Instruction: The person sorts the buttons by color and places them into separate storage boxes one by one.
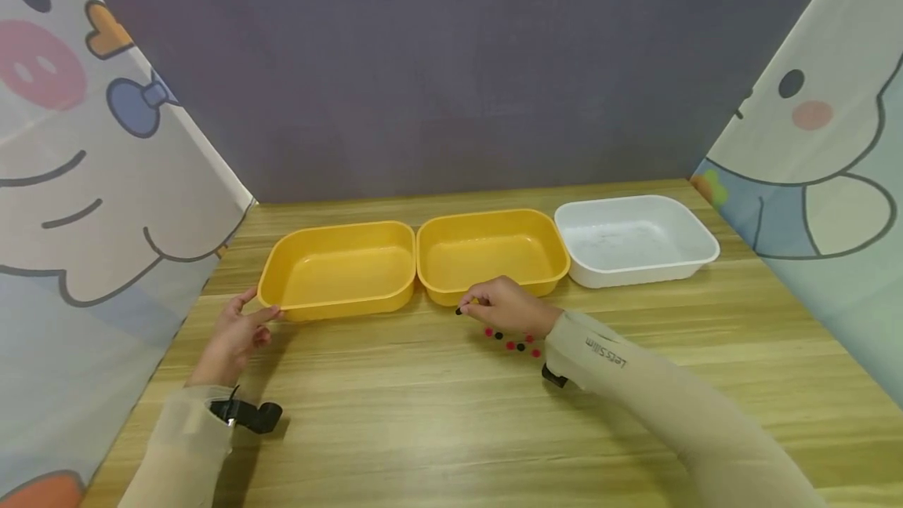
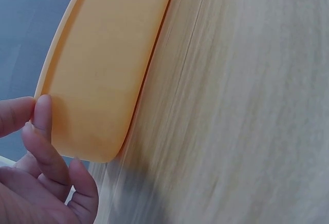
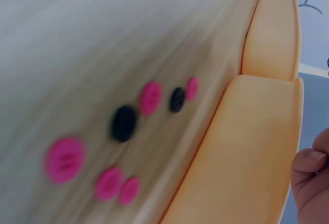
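My right hand (image 1: 504,306) pinches a small black button (image 1: 458,311) between thumb and fingertips, in front of the middle yellow tray (image 1: 440,295). In the right wrist view only part of that hand (image 3: 312,183) shows, and the button is hidden. Pink buttons (image 3: 65,159) and black buttons (image 3: 124,124) lie loose on the wood just below the hand. At the near left corner of the left yellow tray (image 1: 339,309), my left hand (image 1: 236,335) pinches the rim with thumb and finger, other fingers loosely bent (image 2: 49,157).
A white tray (image 1: 642,266) stands to the right of the middle yellow one, the trays side by side in a row. They sit on a wood-grain table (image 1: 395,414). A grey panel (image 1: 451,77) rises behind, with cartoon-printed sheets (image 1: 832,139) at both sides.
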Demonstrator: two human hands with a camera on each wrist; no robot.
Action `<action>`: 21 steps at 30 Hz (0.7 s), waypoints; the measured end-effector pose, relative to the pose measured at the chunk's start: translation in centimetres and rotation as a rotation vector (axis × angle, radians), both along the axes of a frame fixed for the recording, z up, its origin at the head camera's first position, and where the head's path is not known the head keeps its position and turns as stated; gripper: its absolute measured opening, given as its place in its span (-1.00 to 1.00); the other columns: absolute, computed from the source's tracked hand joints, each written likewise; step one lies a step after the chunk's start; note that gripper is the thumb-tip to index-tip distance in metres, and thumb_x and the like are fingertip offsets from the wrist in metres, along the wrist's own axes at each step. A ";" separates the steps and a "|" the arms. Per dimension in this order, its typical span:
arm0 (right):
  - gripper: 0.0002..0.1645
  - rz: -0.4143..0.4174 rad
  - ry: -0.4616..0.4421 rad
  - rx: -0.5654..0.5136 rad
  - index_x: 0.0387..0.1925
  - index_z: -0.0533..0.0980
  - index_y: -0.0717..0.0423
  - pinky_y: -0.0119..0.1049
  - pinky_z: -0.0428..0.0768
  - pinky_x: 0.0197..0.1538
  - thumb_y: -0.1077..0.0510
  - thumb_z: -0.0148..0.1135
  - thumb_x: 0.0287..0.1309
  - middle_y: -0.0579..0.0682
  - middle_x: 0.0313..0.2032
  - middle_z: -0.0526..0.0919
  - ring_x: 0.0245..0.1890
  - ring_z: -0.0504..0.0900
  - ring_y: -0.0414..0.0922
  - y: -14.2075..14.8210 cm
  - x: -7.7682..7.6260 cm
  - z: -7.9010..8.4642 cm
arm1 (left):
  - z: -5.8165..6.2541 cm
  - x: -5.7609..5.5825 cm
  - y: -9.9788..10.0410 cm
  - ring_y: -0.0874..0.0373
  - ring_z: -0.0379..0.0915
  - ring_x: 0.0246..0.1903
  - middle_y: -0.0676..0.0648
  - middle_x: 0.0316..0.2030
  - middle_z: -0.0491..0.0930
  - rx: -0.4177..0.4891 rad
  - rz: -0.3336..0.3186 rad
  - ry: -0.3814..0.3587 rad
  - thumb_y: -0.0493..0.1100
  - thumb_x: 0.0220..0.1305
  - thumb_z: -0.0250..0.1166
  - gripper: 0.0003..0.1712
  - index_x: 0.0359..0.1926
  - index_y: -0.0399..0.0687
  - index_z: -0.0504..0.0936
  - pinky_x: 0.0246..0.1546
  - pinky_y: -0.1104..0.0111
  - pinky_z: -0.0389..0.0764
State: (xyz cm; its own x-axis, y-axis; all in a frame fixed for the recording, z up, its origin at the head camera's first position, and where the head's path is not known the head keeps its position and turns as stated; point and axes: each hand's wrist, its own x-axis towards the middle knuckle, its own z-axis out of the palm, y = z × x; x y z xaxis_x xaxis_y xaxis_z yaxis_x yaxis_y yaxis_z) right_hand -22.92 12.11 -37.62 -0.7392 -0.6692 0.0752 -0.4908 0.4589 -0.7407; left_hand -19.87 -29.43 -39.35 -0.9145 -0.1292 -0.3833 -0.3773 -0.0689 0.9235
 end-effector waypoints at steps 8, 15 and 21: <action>-0.83 0.000 0.022 0.023 -0.21 0.66 0.16 -0.48 0.16 -0.60 0.19 0.19 0.30 -0.21 -0.77 0.24 -0.77 0.10 -0.33 -2.1 -0.7 1.0 | -0.4 0.0 -0.1 0.31 0.29 -0.70 0.19 -0.51 0.62 -0.021 -0.009 0.018 -0.27 0.39 0.12 -0.06 0.50 -0.11 -0.34 -0.58 0.52 0.44; -0.84 0.016 -0.014 -0.012 -0.22 0.65 0.19 -0.48 0.12 -0.59 0.20 0.21 0.27 -0.20 -0.78 0.20 -0.76 0.08 -0.31 -3.8 -0.8 1.9 | -0.3 0.0 -0.1 0.32 0.29 -0.72 0.19 -0.53 0.62 -0.005 -0.006 0.021 -0.28 0.39 0.13 -0.05 0.50 -0.11 -0.35 -0.61 0.52 0.44; -0.81 0.054 0.025 0.010 -0.21 0.65 0.21 -0.47 0.10 -0.59 0.18 0.18 0.30 -0.21 -0.80 0.18 -0.78 0.04 -0.31 -5.2 -0.9 2.1 | -0.1 0.1 0.1 0.33 0.30 -0.76 0.19 -0.56 0.63 0.025 0.017 0.024 -0.30 0.37 0.13 -0.04 0.50 -0.10 -0.35 -0.63 0.53 0.44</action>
State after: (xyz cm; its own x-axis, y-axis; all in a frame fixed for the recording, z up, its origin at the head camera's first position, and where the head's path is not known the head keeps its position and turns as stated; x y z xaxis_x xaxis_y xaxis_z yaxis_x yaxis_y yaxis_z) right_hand -23.83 6.91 -35.55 -0.7001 -0.7089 0.0859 -0.5329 0.4387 -0.7236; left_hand -19.79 -29.31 -39.47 -0.9214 -0.1349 -0.3643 -0.3534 -0.0985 0.9303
